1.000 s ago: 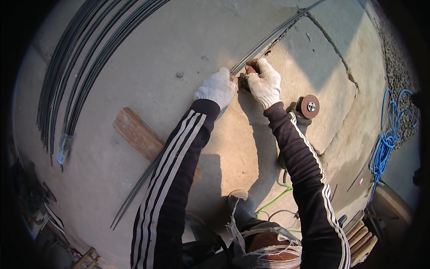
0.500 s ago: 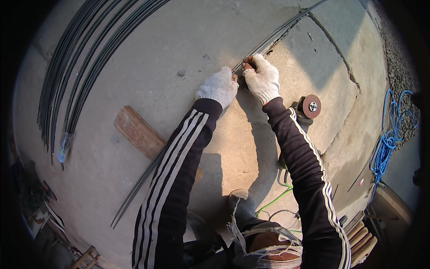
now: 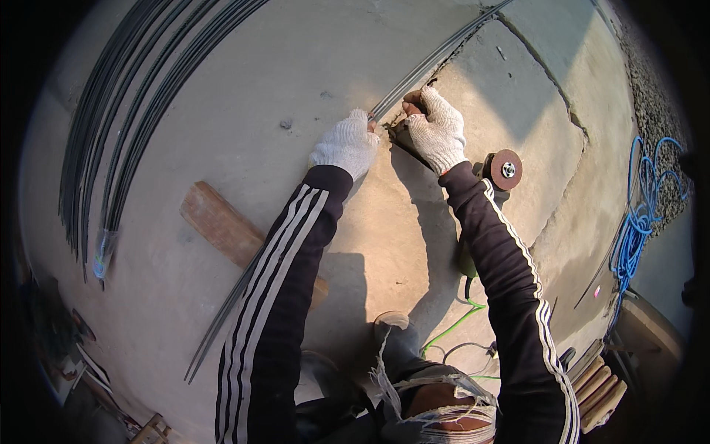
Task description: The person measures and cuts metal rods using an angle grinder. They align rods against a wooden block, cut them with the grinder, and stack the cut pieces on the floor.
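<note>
White knitted gloves with bare fingertips cover both hands. My left hand (image 3: 345, 146) is closed around a few thin metal rods (image 3: 425, 68). The rods run from the top of the view down beneath my left forearm, crossing a wooden block (image 3: 222, 224). To the right of the rods, my right hand (image 3: 438, 132) is held with its fingers curled together, a small gap away from them. Whatever its fingers may hold is too small to make out. An angle grinder (image 3: 506, 169) with a reddish-brown disc lies beside my right forearm, its body partly hidden.
A large bundle of dark rods (image 3: 140, 96) curves along the upper left, wrapped in clear plastic at its lower end. Blue hose (image 3: 632, 240) is coiled at the right. A green cord (image 3: 451, 325) lies near my legs. Cracks (image 3: 547, 68) cross the concrete.
My left hand has shifted slightly left with the rods. My right hand has come away from them, widening the gap between my hands. The view has also shifted a little.
</note>
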Demonstrator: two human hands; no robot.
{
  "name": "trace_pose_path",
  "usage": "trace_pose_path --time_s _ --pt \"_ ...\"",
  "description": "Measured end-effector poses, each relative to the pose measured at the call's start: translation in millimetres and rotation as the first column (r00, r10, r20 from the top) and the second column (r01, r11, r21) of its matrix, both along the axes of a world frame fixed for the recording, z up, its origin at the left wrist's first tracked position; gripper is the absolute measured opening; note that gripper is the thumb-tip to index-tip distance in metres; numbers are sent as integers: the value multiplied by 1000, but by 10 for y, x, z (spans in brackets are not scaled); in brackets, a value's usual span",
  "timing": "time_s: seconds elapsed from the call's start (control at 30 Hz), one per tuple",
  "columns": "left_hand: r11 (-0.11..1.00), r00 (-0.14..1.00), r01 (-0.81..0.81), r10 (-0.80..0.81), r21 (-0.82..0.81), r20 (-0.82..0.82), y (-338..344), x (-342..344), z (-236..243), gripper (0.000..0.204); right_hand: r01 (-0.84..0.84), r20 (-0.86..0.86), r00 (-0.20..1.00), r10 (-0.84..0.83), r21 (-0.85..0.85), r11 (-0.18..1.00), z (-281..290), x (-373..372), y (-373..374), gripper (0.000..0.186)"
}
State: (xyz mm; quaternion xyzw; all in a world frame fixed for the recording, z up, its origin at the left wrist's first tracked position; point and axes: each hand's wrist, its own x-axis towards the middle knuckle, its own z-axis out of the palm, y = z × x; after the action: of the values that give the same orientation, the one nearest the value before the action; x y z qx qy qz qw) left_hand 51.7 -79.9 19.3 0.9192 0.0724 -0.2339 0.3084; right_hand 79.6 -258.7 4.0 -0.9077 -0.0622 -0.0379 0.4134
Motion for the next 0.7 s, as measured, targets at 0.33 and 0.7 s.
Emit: trace_pose_path --time_s 0.33,0.7 --pt "998 999 40 -42 49 35 -4 -4 -29 33 -521 -152 852 501 -344 781 350 700 52 21" --pt "999 991 15 -22 50 130 -10 -65 -105 30 -549 -291 829 478 -261 794 524 768 111 23"
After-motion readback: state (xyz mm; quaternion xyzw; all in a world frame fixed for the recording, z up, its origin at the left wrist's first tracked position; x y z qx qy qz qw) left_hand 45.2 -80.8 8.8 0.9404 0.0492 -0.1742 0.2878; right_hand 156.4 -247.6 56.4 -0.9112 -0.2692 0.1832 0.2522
